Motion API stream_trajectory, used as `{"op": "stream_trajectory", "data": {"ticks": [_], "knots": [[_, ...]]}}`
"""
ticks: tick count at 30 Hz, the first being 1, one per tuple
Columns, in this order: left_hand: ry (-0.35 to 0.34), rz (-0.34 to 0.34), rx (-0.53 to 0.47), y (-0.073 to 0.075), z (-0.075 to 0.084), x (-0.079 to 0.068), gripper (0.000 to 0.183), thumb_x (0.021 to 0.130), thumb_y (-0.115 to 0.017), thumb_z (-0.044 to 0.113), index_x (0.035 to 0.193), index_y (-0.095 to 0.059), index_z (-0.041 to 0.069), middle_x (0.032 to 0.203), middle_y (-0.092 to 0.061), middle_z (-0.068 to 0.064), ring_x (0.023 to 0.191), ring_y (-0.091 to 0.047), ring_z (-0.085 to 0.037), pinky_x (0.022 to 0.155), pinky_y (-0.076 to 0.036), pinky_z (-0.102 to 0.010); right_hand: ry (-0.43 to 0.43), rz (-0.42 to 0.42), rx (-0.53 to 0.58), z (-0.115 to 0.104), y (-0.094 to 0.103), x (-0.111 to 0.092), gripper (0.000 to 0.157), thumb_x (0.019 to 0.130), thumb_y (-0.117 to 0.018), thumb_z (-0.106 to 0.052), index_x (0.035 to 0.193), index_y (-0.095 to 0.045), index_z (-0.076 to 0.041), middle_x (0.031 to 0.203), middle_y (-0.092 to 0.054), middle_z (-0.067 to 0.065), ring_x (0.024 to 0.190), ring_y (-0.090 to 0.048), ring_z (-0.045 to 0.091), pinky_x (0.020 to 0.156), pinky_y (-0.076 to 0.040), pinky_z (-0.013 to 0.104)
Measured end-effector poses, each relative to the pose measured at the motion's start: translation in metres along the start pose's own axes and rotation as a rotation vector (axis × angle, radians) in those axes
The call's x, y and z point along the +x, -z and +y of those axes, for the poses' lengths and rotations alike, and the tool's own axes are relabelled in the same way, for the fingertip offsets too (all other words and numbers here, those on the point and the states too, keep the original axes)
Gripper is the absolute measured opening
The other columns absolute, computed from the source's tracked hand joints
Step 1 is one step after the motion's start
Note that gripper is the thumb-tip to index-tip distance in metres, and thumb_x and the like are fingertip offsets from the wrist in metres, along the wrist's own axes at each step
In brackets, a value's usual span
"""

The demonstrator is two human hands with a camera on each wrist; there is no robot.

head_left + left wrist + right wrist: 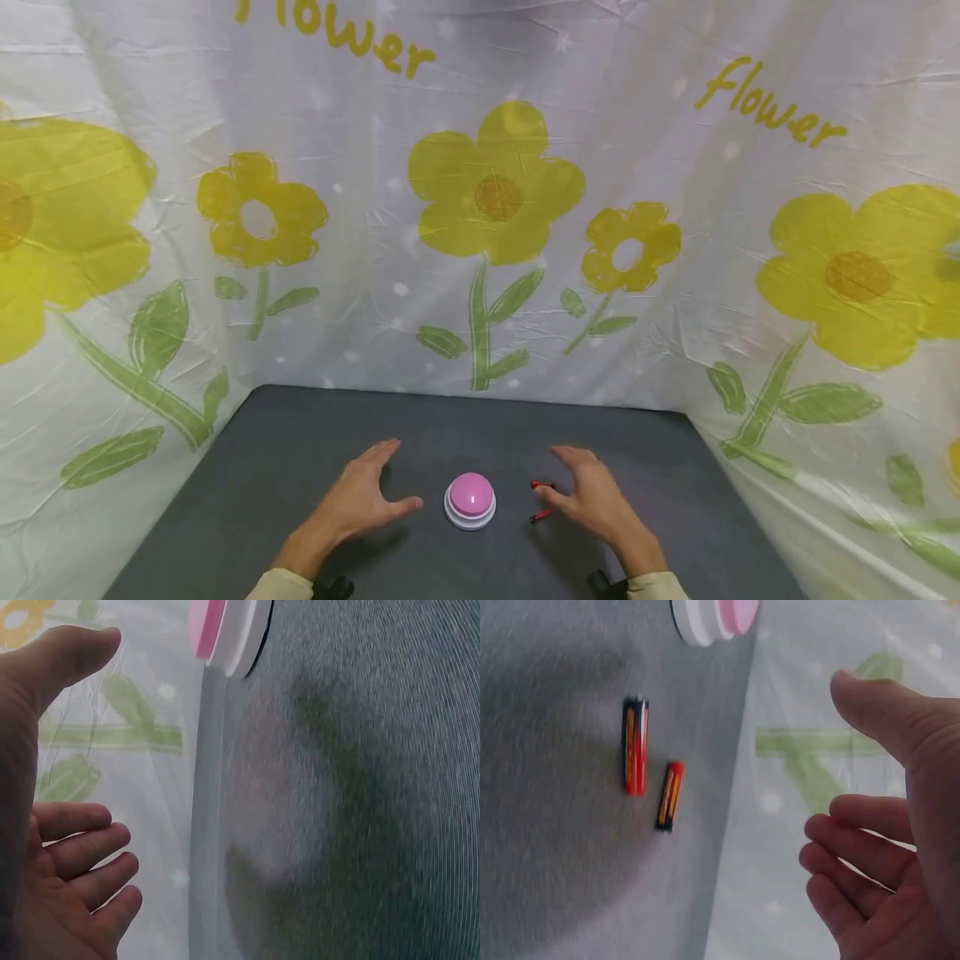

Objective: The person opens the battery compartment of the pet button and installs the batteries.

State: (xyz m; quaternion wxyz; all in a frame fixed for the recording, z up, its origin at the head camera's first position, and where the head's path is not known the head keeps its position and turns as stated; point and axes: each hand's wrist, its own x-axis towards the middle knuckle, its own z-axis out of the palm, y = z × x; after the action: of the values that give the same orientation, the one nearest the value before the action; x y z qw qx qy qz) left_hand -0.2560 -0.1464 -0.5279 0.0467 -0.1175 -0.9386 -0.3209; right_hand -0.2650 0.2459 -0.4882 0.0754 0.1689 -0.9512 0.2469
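l sleeve (281, 585) & r sleeve (656, 586): both pale beige, plain cloth, only the ends in view. l wrist unit (335, 588) & r wrist unit (602, 584): small, blk, chunky, finer details too small to tell. l hand (362, 496) & r hand (596, 496) bare.

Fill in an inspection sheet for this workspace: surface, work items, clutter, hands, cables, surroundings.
Surface: dark grey tabletop, shadows below the hands.
Work items: pink-and-white push button; nearer battery and farther battery, both red and black, lying apart.
Clutter: nothing seen.
Left hand: raised left of the button, fingers holding nothing.
Right hand: raised by the batteries, fingers holding nothing.
Cables: nothing seen.
Surroundings: white curtain printed with yellow flowers.
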Motion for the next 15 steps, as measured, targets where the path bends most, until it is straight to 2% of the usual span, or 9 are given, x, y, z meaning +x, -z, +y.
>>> {"op": "stream_trajectory", "data": {"ticks": [8,11,15], "knots": [[-0.049,-0.012,-0.083,-0.012,0.007,0.003,0.099,0.078,-0.096,0.052,0.153,-0.059,-0.002,0.153,-0.064,-0.022,0.143,-0.059,-0.047,0.118,-0.050,-0.065,0.059,-0.063,0.048,-0.006,-0.016,0.007,0.068,0.086,-0.094,-0.032,0.139,-0.069,0.004,0.135,-0.073,0.023,0.128,-0.068,0.044,0.105,-0.058,0.064],[-0.053,-0.013,-0.110,-0.016,0.008,0.003,0.094,0.078,-0.097,0.048,0.149,-0.063,-0.002,0.147,-0.069,-0.020,0.140,-0.062,-0.044,0.116,-0.053,-0.063,0.088,-0.060,0.053,-0.008,-0.023,0.008,0.067,0.085,-0.095,-0.030,0.137,-0.071,0.005,0.132,-0.074,0.023,0.125,-0.070,0.043,0.103,-0.060,0.063],[-0.063,-0.006,-0.125,-0.024,0.009,0.003,0.088,0.078,-0.099,0.044,0.145,-0.066,-0.002,0.141,-0.072,-0.019,0.135,-0.067,-0.042,0.113,-0.055,-0.062,0.149,-0.033,0.032,-0.011,-0.034,0.009,0.065,0.083,-0.096,-0.030,0.132,-0.073,0.005,0.126,-0.076,0.022,0.112,-0.074,0.038,0.097,-0.063,0.056]]}}
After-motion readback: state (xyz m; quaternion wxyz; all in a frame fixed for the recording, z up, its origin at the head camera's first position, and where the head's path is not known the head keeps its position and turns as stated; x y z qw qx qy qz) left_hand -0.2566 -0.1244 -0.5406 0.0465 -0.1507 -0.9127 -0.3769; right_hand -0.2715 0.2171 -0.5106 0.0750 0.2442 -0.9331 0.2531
